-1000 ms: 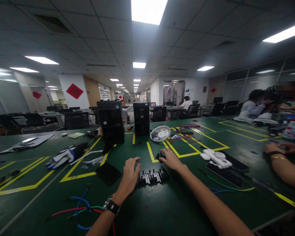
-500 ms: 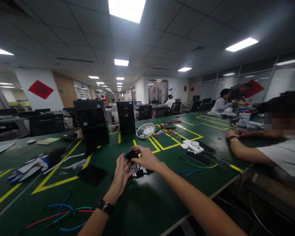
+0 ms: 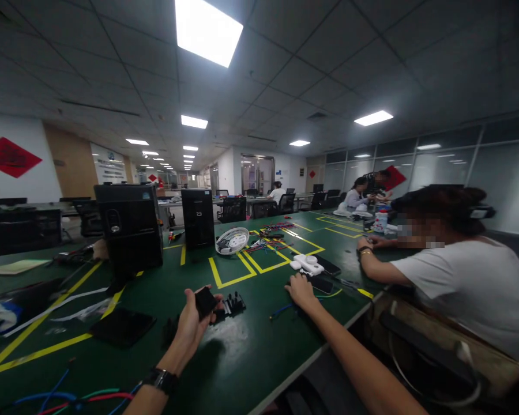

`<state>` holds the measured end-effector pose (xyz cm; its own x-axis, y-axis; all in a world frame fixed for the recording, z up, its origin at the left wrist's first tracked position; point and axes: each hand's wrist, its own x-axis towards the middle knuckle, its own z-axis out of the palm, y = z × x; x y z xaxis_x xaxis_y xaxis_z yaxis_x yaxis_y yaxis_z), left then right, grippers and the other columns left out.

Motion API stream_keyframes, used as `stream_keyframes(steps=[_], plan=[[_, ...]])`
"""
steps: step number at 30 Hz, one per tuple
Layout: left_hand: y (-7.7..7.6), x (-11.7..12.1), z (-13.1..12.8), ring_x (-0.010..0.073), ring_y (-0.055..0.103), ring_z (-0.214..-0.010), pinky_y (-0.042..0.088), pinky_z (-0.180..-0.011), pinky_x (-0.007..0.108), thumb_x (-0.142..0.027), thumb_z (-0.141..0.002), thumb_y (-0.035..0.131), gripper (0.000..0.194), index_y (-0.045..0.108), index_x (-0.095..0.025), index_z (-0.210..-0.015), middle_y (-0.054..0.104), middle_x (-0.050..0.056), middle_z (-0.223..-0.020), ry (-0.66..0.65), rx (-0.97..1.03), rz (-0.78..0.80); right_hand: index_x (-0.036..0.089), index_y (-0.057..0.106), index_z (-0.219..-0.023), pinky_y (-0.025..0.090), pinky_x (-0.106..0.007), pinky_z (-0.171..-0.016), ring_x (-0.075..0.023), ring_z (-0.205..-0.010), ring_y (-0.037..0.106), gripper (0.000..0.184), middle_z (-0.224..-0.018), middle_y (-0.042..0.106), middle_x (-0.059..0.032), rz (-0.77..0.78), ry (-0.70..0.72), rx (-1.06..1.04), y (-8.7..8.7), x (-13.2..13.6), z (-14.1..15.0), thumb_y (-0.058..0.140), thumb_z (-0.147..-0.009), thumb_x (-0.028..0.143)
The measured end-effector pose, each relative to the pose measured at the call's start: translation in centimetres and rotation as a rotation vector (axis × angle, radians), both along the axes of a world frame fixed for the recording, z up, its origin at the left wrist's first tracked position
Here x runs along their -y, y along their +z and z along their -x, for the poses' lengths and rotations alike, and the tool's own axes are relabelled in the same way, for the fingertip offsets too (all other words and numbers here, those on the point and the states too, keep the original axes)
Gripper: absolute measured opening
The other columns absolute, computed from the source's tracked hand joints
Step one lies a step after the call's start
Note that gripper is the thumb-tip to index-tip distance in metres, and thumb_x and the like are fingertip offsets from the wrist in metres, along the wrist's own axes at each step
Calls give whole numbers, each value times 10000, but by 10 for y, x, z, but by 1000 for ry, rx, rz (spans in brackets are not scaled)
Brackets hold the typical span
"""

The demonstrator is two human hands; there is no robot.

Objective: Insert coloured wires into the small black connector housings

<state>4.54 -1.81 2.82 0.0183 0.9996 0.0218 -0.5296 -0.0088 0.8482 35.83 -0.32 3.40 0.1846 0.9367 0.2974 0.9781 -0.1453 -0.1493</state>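
Observation:
My left hand (image 3: pixel 191 320), a dark watch on its wrist, holds a small black block-like piece (image 3: pixel 205 301) between thumb and fingers, above the table. Just beyond its fingertips lies a black part with upright prongs (image 3: pixel 233 304). My right hand (image 3: pixel 301 292) is down at the table farther right, fingers curled under; whatever they grip is hidden. It sits beside a dark phone (image 3: pixel 320 284) and short blue wires (image 3: pixel 281 312). A green-yellow wire (image 3: pixel 335 293) runs near it.
Behind stand two black computer cases (image 3: pixel 130 230), (image 3: pixel 199 218) and a white fan grille (image 3: pixel 232 241). Coloured wires (image 3: pixel 268 242) lie in yellow-taped areas. A white device (image 3: pixel 307 264) rests near the phones. At left is a black flat panel (image 3: pixel 123 327). A person (image 3: pixel 471 288) sits at right.
My right hand has left the black piece and moved right to the table by the phone. My left hand keeps the piece. The view has turned right.

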Motion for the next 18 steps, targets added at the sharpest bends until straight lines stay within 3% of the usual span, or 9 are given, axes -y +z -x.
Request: stream_keyframes(steps=[4, 9, 13, 15, 18], plan=[[3, -8, -7, 210, 685, -665, 380, -373, 197, -541, -872, 459, 466, 536, -148, -1110, 698, 132, -880, 9, -70, -73, 129, 637, -921, 450, -391, -791, -286, -937, 645, 115, -952, 683, -163, 17, 5, 32, 0, -7, 1, 540, -860, 141], [16, -25, 10, 192, 692, -752, 555, -666, 331, -429, -910, 465, 340, 533, -139, -1073, 691, 131, -900, 140, 179, -61, 129, 598, -1053, 443, -345, -717, -275, -851, 670, 258, -887, 695, -166, -85, 128, 45, 28, -33, 27, 381, -949, 221], [20, -30, 23, 221, 697, -831, 553, -769, 414, -388, -921, 459, 267, 504, -171, -1068, 648, 81, -846, 217, 330, -33, 173, 618, -1027, 447, -273, -671, -201, -744, 665, 265, -837, 702, -76, -316, 532, -249, 43, -34, 99, 408, -940, 310], [19, -30, 24, 221, 696, -839, 550, -779, 418, -384, -920, 462, 244, 495, -186, -1059, 616, 48, -809, 239, 363, -31, 185, 622, -1032, 444, -250, -612, -172, -643, 643, 244, -764, 688, -35, -352, 742, -419, 39, -26, 143, 450, -920, 317], [14, -30, 22, 183, 686, -780, 553, -759, 375, -403, -910, 479, 262, 493, -201, -1077, 604, 27, -797, 282, 359, -55, 204, 604, -1102, 440, -235, -565, -149, -556, 613, 246, -695, 669, 6, -329, 894, -554, 23, -14, 195, 493, -897, 283]])
